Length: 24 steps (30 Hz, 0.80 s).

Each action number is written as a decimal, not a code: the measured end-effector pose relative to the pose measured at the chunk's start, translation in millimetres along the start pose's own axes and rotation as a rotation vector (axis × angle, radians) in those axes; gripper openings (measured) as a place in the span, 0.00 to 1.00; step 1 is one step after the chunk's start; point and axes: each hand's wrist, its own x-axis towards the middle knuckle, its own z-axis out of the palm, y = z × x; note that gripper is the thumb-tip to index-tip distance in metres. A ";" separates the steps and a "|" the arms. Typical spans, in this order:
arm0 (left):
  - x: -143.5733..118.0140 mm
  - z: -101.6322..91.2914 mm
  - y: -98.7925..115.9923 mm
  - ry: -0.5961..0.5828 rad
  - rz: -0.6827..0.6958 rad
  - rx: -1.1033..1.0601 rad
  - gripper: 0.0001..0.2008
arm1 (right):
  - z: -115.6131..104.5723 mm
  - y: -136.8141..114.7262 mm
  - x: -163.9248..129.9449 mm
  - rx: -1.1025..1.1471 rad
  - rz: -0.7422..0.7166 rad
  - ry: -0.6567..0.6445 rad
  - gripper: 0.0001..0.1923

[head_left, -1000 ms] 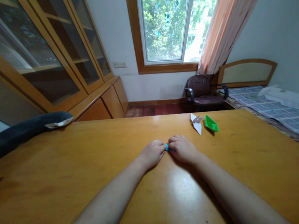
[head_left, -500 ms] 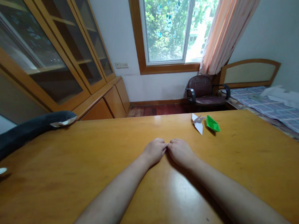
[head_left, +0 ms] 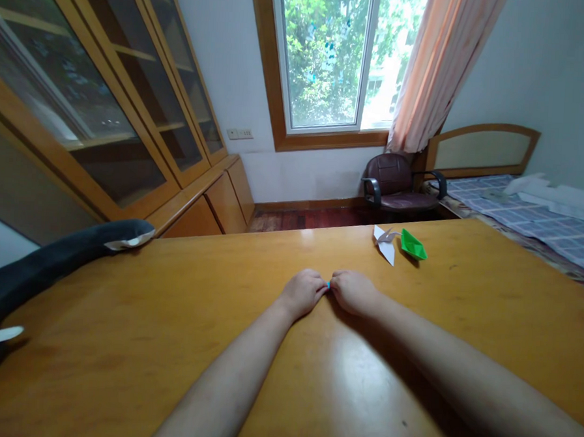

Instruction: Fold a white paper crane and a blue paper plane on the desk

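Left hand [head_left: 302,292]: laid on the table [head_left: 119,340], fingers curled together and pinched on the blue paper [head_left: 328,284].
Right hand [head_left: 353,291]: set against the left, fingertips likewise clamped on the same paper.
Blue paper: held between both hands at table centre; only a sliver is seen, so its folded shape cannot be told.
Finished pieces: a white paper crane [head_left: 385,242] and a green paper boat [head_left: 412,245] are placed at about 1 o'clock from the hands, just beside each other.
Progress: two figures are judged complete; the blue one is judged part-folded and small, with more creasing left.
Nine o'clock: a dark plush toy [head_left: 49,264] is draped over the table edge.
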 end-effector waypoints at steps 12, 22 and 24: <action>4.9 -1.0 0.8 0.004 -0.024 -0.082 0.11 | -12.0 24.7 6.4 0.060 -0.071 -0.138 0.15; 7.0 -3.2 0.3 -0.013 -0.120 -0.076 0.15 | -7.5 25.6 10.9 -0.016 -0.084 -0.138 0.12; 7.3 -3.7 0.9 -0.012 -0.138 -0.075 0.16 | -5.4 26.2 10.2 -0.024 -0.101 -0.115 0.13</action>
